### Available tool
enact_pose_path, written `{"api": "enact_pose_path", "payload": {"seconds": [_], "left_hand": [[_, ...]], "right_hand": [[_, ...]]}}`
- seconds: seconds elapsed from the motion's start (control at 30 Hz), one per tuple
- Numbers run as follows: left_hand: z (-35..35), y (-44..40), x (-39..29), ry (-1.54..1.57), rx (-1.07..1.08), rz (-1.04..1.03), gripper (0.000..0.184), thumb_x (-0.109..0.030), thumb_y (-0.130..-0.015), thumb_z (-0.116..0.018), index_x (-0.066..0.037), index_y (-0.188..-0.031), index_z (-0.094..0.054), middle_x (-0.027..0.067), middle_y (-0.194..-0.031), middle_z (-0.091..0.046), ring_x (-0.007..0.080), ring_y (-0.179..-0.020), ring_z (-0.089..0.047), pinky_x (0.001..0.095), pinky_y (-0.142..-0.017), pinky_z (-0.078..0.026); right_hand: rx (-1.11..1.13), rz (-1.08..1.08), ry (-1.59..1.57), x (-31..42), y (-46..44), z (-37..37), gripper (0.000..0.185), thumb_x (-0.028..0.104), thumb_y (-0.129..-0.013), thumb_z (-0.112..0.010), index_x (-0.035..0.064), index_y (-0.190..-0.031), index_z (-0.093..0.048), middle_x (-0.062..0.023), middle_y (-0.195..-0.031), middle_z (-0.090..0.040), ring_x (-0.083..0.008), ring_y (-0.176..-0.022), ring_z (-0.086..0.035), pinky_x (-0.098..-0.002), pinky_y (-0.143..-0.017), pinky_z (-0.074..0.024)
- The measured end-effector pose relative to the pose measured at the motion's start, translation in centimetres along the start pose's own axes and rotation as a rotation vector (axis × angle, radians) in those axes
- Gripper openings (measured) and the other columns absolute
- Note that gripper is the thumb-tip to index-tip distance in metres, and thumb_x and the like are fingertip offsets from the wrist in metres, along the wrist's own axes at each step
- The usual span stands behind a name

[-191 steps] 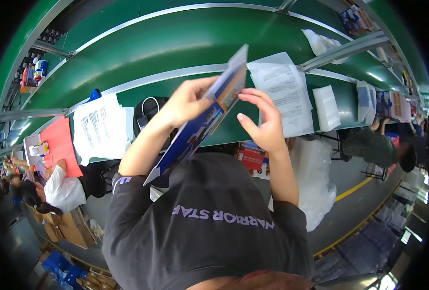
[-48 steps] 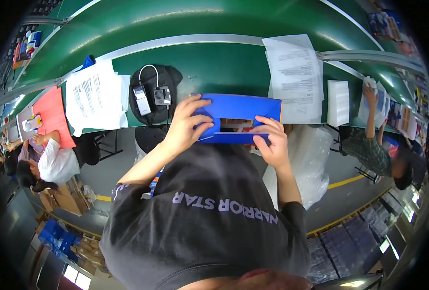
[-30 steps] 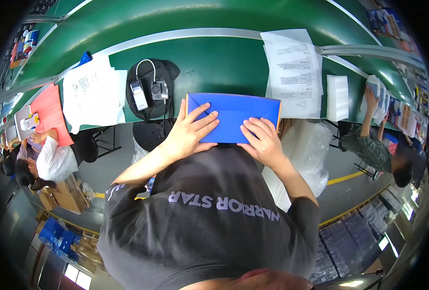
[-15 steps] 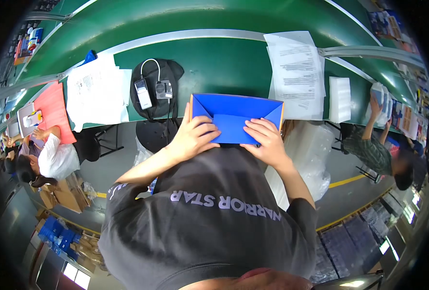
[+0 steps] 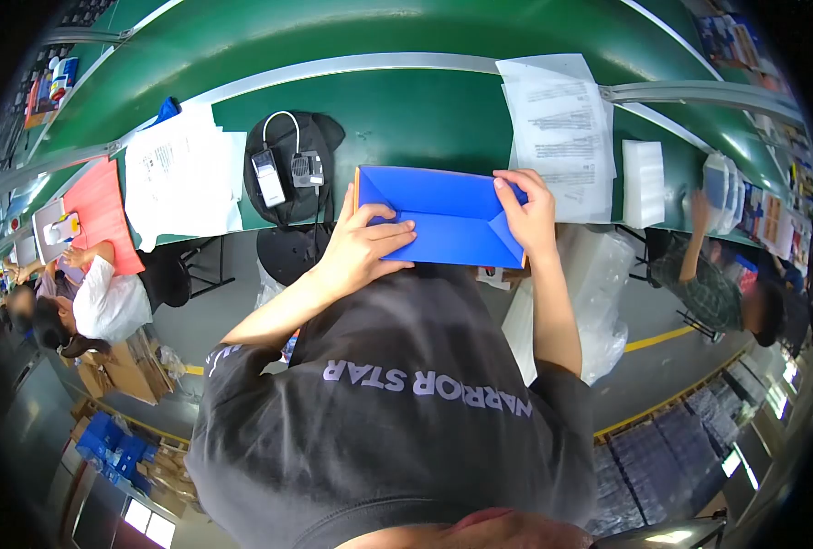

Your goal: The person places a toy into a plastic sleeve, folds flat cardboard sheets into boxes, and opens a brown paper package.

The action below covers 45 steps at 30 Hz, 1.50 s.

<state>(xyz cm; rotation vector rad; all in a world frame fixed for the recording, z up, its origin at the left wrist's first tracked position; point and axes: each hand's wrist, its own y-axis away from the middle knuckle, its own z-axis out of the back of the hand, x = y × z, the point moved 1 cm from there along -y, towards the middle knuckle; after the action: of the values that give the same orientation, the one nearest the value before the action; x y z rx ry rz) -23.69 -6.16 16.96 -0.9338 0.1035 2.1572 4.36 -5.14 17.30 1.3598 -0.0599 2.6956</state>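
Note:
A blue box (image 5: 443,203) with thin orange edges is held at the front edge of the green table (image 5: 406,128), its blue inside showing. My left hand (image 5: 361,245) grips its left side, fingers bent over the near wall and into the box. At the right end, my right hand (image 5: 530,212) holds the far right corner, thumb on the inside and fingers behind. Beyond my left hand lies a black pouch (image 5: 283,206) bearing a white device and a small grey device joined by a white cable.
White papers (image 5: 178,174) and a red sheet (image 5: 104,215) lie left; printed sheets (image 5: 562,146) and a white foam block (image 5: 643,183) lie right. One co-worker (image 5: 109,302) sits left, another (image 5: 709,284) right. Bubble wrap (image 5: 599,302) hangs below the table edge.
My right hand has moved from the near wall to the far right corner of the box. The box has tilted, and its folded-in flaps have opened since a second ago. My left hand stays on the left side.

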Motion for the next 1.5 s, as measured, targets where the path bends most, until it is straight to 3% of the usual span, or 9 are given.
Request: {"api": "enact_pose_path", "payload": {"seconds": [0.23,0.33,0.43,0.6,0.77,0.87,1.07,1.37,1.5], "left_hand": [[0.5,-0.2,0.5,0.034,0.061,0.005,0.057,-0.033,-0.057,-0.082,-0.009,-0.107,-0.067,0.0029,-0.120,-0.061,0.0270,-0.118,-0.047,0.0641,-0.107,-0.019],[0.3,0.4,0.7,0.192,-0.173,0.069,0.081,-0.040,-0.063,-0.081,-0.009,-0.131,-0.049,0.0224,-0.150,-0.021,0.0435,-0.136,-0.023,0.0580,-0.109,-0.017],[-1.4,-0.2,0.8,1.087,-0.388,0.667,0.077,-0.017,-0.089,-0.060,-0.001,-0.147,-0.012,0.0205,-0.153,-0.012,0.0286,-0.142,-0.014,0.0369,-0.113,-0.015],[4.2,0.7,-3.4,0.869,-0.312,0.335,0.078,-0.010,-0.091,-0.055,-0.006,-0.149,-0.003,0.0203,-0.152,-0.015,0.0283,-0.141,-0.019,0.0401,-0.113,-0.016],[6.5,-1.7,-2.4,1.480,-0.644,0.635,0.079,-0.042,-0.089,-0.058,-0.007,-0.147,-0.017,0.0123,-0.136,-0.041,0.0224,-0.116,-0.048,0.0377,-0.103,-0.037],[1.3,-1.0,2.7,1.083,-0.472,0.598,0.082,-0.002,-0.079,-0.068,-0.004,-0.147,-0.020,0.0148,-0.146,-0.033,0.0225,-0.127,-0.043,0.0316,-0.102,-0.038],[-12.8,6.0,15.3,-0.065,-0.200,0.408,0.042,-0.003,-0.078,-0.062,0.000,-0.119,-0.052,0.0243,-0.107,-0.060,0.0408,-0.098,-0.060,0.0443,-0.082,-0.049],[-0.1,-1.2,9.3,0.277,-0.684,0.531,0.026,0.009,-0.082,-0.050,0.000,-0.105,-0.057,0.0117,-0.102,-0.065,0.0176,-0.090,-0.063,0.0275,-0.080,-0.048],[6.7,-11.4,5.2,0.374,0.185,0.229,0.024,0.002,-0.082,-0.053,-0.001,-0.102,-0.066,0.0137,-0.099,-0.068,0.0212,-0.090,-0.065,0.0293,-0.078,-0.050]], "right_hand": [[-0.019,0.034,-0.051,-1.0,-0.4,0.1,0.023,0.014,-0.080,-0.069,0.0009,-0.098,-0.067,-0.0132,-0.098,-0.064,-0.0244,-0.092,-0.062,-0.0317,-0.082,-0.0475],[-0.079,-0.352,-0.500,-2.7,0.3,-0.2,0.036,0.019,-0.085,-0.068,0.0020,-0.116,-0.059,-0.0089,-0.106,-0.061,-0.0174,-0.096,-0.057,-0.0290,-0.085,-0.0451],[-0.067,-0.433,-0.628,-2.5,0.9,-0.3,0.040,0.027,-0.093,-0.058,0.0013,-0.124,-0.052,-0.0080,-0.111,-0.058,-0.0142,-0.101,-0.052,-0.0269,-0.089,-0.0418],[-0.166,-0.227,-0.853,3.0,3.4,4.1,0.029,0.026,-0.100,-0.043,0.0019,-0.107,-0.058,-0.0206,-0.136,-0.046,-0.0269,-0.124,-0.045,-0.0368,-0.105,-0.0336],[-0.041,0.256,-1.085,3.9,4.0,5.8,0.041,0.032,-0.094,-0.053,-0.0085,-0.101,-0.055,-0.0327,-0.142,-0.031,-0.0434,-0.131,-0.035,-0.0527,-0.109,-0.0278],[-0.165,0.068,-0.921,0.7,1.7,1.6,0.073,0.044,-0.090,-0.056,-0.0075,-0.136,-0.033,-0.0224,-0.147,-0.029,-0.0344,-0.135,-0.030,-0.0421,-0.112,-0.0227],[-0.287,-0.498,-1.299,-9.7,-0.2,-4.0,0.068,0.054,-0.095,-0.040,0.0004,-0.136,-0.039,-0.0125,-0.134,-0.046,-0.0221,-0.123,-0.043,-0.0369,-0.104,-0.0319],[-0.089,-0.391,-1.112,-11.2,0.6,-1.8,0.062,0.028,-0.088,-0.063,-0.0042,-0.136,-0.040,-0.0128,-0.132,-0.050,-0.0218,-0.118,-0.051,-0.0330,-0.098,-0.0413],[-0.024,-0.244,-0.969,-6.2,-0.1,0.5,0.072,0.021,-0.080,-0.069,-0.0058,-0.137,-0.037,-0.0168,-0.132,-0.049,-0.0253,-0.120,-0.048,-0.0349,-0.103,-0.0348]]}}
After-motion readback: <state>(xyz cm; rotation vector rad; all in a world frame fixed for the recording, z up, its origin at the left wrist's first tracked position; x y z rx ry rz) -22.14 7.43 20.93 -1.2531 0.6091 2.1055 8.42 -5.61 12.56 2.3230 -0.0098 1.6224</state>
